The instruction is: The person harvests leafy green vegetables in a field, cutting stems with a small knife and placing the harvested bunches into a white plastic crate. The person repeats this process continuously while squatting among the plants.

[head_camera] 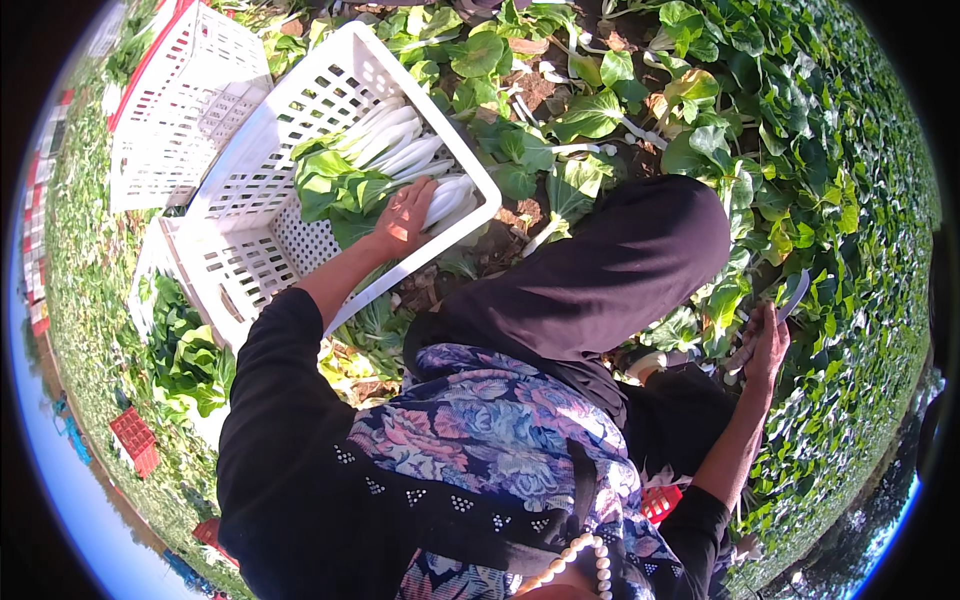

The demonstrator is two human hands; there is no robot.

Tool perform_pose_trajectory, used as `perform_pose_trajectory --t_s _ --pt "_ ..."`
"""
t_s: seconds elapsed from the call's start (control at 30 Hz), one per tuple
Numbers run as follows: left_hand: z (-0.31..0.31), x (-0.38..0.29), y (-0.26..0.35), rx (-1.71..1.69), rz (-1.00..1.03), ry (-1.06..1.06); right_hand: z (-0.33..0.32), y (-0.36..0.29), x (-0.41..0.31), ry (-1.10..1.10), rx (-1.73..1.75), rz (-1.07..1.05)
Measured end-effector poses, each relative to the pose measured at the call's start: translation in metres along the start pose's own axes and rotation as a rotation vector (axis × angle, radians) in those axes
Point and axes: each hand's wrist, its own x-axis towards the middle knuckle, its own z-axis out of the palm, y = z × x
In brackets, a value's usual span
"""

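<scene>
Inside a white plastic crate [459,146] at the upper middle, my left hand [405,217] lies back up on leafy greens with thick white stalks [397,139]. Its fingertips are against a bunch of pale stalks; whether they grip it is hidden. The bunches lie side by side, leaves pointing left. My right hand [763,346] is far to the right, low over the green plants, closed around a knife. The knife's curved blade [796,296] points up and away from the fist; its handle is mostly hidden by the fingers.
Another white crate with a red rim [187,112] stands at the upper left. Cut greens [191,360] lie left of the near crate. My bent knee [675,225] is between the hands. Loose leaves [592,116] cover the soil ahead; dense growing plants [847,187] fill the right.
</scene>
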Motion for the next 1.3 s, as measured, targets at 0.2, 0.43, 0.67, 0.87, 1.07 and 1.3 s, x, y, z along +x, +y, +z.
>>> perform_pose_trajectory --t_s 0.2,0.43,0.67,0.87,1.07,1.3 --pt "-0.024 0.002 0.013 -0.483 -0.100 -0.016 0.000 -0.001 -0.006 -0.046 -0.007 0.010" --pt "-0.018 0.017 0.026 -0.224 0.190 0.139 0.012 0.002 -0.006 -0.099 -0.034 0.010" --pt "-0.004 0.035 0.000 -0.661 -0.088 -0.050 0.013 -0.005 -0.017 -0.159 -0.038 0.000" --pt "0.002 0.044 -0.022 0.033 -0.064 0.445 0.019 -0.016 -0.027 -0.152 -0.069 -0.016" --pt "0.019 0.064 -0.046 -0.052 -0.103 0.093 0.026 -0.018 -0.033 -0.279 -0.048 -0.012" --pt "-0.037 0.059 -0.005 -1.302 -0.453 0.395 0.028 -0.012 -0.050 -0.316 -0.248 -0.101"
